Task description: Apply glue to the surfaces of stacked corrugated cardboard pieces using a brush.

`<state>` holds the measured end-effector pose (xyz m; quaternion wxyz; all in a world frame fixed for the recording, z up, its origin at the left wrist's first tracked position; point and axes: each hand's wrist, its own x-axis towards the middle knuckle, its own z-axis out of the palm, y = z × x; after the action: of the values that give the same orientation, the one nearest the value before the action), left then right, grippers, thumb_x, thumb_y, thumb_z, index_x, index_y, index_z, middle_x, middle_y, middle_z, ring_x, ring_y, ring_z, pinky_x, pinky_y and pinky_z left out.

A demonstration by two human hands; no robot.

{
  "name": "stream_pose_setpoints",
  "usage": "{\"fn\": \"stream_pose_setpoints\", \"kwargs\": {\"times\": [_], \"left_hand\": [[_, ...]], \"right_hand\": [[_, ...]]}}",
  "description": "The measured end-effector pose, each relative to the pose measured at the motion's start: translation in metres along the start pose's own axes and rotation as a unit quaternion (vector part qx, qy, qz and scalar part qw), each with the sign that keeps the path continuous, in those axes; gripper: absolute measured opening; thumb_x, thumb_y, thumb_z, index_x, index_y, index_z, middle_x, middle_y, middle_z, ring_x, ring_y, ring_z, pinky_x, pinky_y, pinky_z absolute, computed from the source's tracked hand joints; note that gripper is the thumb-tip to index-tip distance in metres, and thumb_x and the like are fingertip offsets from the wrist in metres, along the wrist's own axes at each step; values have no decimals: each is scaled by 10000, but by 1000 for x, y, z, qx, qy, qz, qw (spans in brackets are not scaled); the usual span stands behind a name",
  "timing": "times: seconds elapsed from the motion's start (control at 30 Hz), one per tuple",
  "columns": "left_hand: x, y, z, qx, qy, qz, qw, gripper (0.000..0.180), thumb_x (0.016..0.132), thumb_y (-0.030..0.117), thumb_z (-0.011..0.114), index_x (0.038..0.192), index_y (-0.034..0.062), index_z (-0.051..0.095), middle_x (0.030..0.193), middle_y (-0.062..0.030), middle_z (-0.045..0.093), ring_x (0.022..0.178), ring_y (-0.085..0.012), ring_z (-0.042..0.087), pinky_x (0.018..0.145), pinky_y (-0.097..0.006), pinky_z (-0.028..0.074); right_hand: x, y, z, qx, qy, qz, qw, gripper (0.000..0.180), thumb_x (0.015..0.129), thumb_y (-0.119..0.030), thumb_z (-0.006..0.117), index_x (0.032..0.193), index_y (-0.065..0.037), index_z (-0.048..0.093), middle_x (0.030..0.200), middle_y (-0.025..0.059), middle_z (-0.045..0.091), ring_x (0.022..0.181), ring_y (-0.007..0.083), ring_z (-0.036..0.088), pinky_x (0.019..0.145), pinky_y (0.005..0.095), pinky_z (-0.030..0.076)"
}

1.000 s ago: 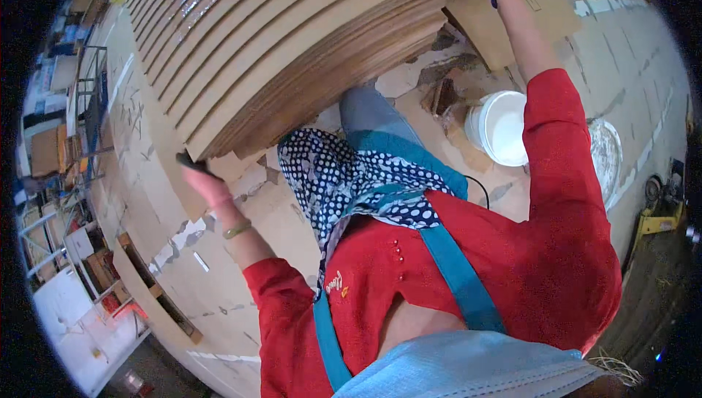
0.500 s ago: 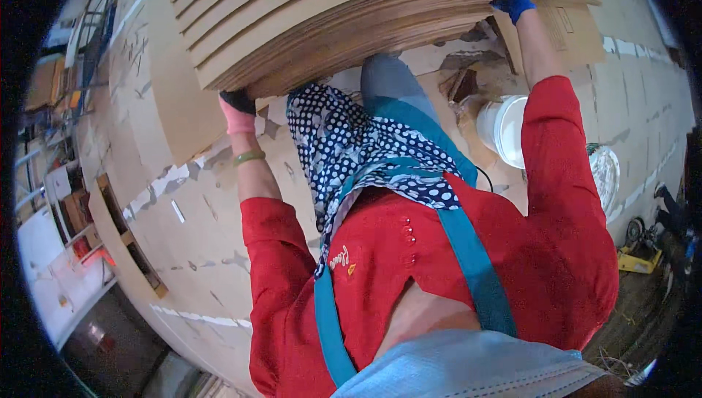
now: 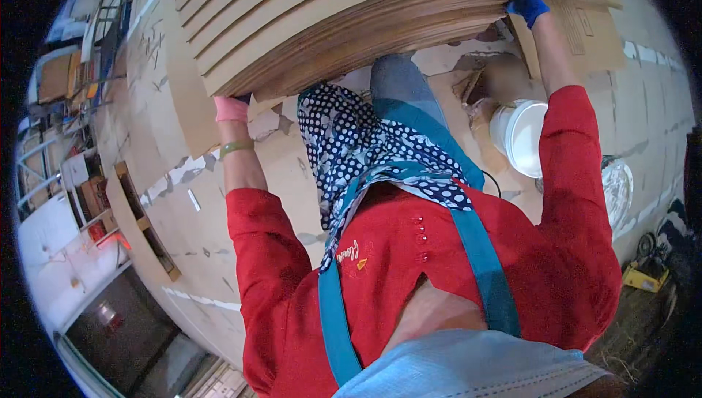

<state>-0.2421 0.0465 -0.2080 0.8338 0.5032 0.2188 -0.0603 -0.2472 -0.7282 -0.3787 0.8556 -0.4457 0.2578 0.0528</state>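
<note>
A thick stack of cardboard sheets [image 3: 351, 41] lies straight ahead of the person and between the two hands, its long front edge slanting from low on the left to high on the right, the upper sheets stepped back one behind another. The left hand [image 3: 232, 109], in a pink and dark glove, is at the near left corner, closer to the body; the right hand [image 3: 528, 4], gloved in blue, touches the far right end. Both sets of fingers are partly hidden by the cardboard — how far they are bent, or how firmly they grip, I cannot tell. Below is a pale, patched floor [image 3: 212, 259], with a white bucket [image 3: 503, 131] near the right forearm and a loose-looking cardboard piece [image 3: 592, 36] beside the right hand.
</note>
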Motion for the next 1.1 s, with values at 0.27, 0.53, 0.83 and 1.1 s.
{"fn": "stream_pose_setpoints", "kwargs": {"times": [0.27, 0.53, 0.83, 1.1], "left_hand": [[5, -5, -14, 55, -75, 26, 995, 514, 851, 451, 477, 1228, 102, 455, 1205, -112, 505, 1134, -266, 461, 921, -437, 420], [-38, 98, 42, 212, -7, 63, 975, 642, 855, 505, 442, 1293, 37, 408, 1048, -82, 579, 930, -219, 520, 802, -360, 415], [-61, 83, 105, 465, 36, 135, 874, 626, 833, 484, 476, 1137, -61, 524, 835, -104, 600, 684, -237, 499, 644, -350, 413], [-46, 61, 99, 648, 222, 277, 673, 640, 781, 559, 514, 970, -45, 608, 845, -83, 592, 693, -207, 514, 649, -336, 414]], "right_hand": [[-15, -27, -12, -57, -16, -123, 991, 434, 848, -330, 488, 1231, -128, 452, 1260, 25, 468, 1127, 217, 447, 969, 362, 338], [-112, -110, 143, -100, 109, -167, 975, 436, 826, -254, 481, 1251, -167, 436, 1029, 138, 582, 938, 272, 560, 781, 384, 466], [-163, -119, 252, -534, -1, -382, 754, 423, 914, -402, 349, 1202, -113, 462, 907, 252, 594, 845, 375, 582, 785, 446, 454], [-154, -115, 277, -571, 281, -339, 692, 421, 909, -400, 338, 1108, -90, 541, 932, 232, 610, 859, 400, 574, 812, 437, 441]]}}
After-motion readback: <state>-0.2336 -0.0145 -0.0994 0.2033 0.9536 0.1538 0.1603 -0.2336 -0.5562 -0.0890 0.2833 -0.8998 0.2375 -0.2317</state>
